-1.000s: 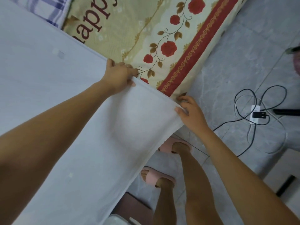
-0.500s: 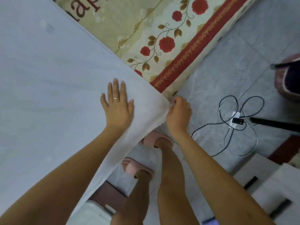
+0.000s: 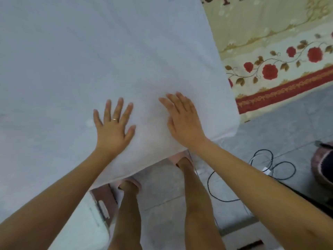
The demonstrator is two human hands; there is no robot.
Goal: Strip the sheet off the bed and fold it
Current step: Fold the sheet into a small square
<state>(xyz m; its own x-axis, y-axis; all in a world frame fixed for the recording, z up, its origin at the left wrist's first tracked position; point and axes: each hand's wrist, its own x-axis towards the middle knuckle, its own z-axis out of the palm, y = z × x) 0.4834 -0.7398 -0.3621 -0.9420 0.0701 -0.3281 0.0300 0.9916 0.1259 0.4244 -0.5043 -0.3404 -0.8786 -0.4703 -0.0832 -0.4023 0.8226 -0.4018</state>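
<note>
The white sheet lies spread over the bed and fills the upper left of the view, its corner draping over the bed's near corner. My left hand rests flat on the sheet with fingers spread, a ring on one finger. My right hand lies flat on the sheet just to the right, close to the draped corner. Neither hand grips the cloth. To the right, the uncovered mattress shows a cream cover with red roses and a red border.
My legs and pink slippers stand on the grey tiled floor by the bed corner. Black and white cables with a plug lie on the floor at right. A white container sits at lower left, a dark pink object at the right edge.
My left hand let go of the sheet edge and went flat on the cloth. My right hand released the corner and now lies flat on top beside it. The view shifted left.
</note>
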